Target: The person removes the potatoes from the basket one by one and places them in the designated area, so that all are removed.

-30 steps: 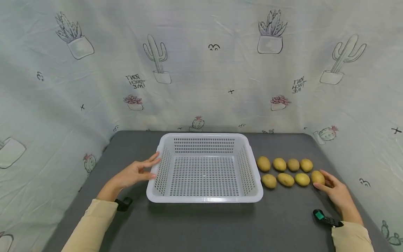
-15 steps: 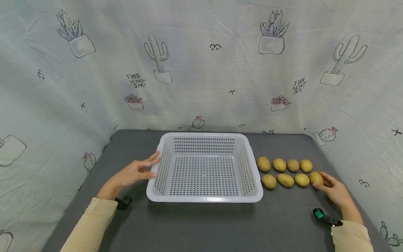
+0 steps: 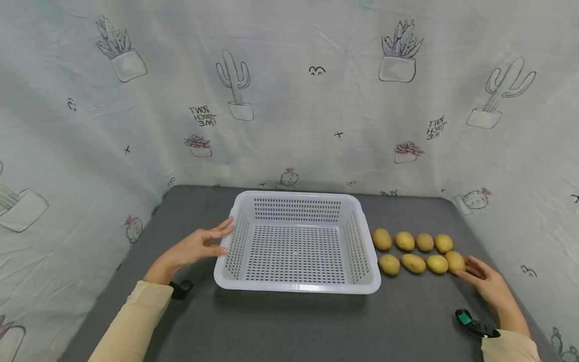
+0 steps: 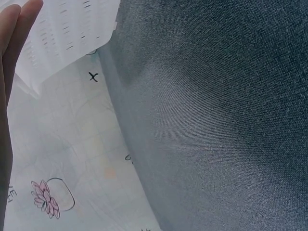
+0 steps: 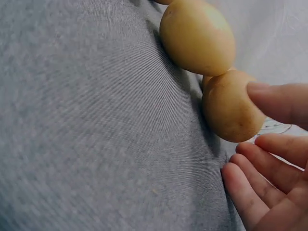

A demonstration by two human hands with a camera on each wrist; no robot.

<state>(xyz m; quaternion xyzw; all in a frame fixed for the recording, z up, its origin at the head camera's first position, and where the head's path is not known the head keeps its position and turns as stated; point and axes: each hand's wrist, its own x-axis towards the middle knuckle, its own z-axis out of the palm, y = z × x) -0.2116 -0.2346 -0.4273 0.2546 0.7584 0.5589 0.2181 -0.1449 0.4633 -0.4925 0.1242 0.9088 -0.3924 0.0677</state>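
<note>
A white perforated plastic basket (image 3: 298, 288) stands mid-table. My left hand (image 3: 192, 249) touches its left rim, fingers spread and fairly straight; the left wrist view catches only part of the fingers (image 4: 21, 38) and a basket corner. To the right of the basket lie several yellow-brown potatoes in two rows. At the right end of the nearer row is a potato (image 3: 455, 262) that seems to touch its neighbour (image 3: 437, 264). My right hand (image 3: 493, 289) is just beside this end potato. In the right wrist view its thumb (image 5: 279, 98) overlaps the potato, while the loosely bent fingers stay below it.
A dark grey cloth covers the table (image 3: 289, 327). White fabric printed with cacti (image 3: 312, 115) hangs behind it and along both sides. The back row of potatoes begins with one (image 3: 382, 240) close to the basket's right wall.
The end potato has shifted left against its neighbour. My right fingers have drawn back slightly from it. My left hand stays at the basket rim, and the head view has shifted a little.
</note>
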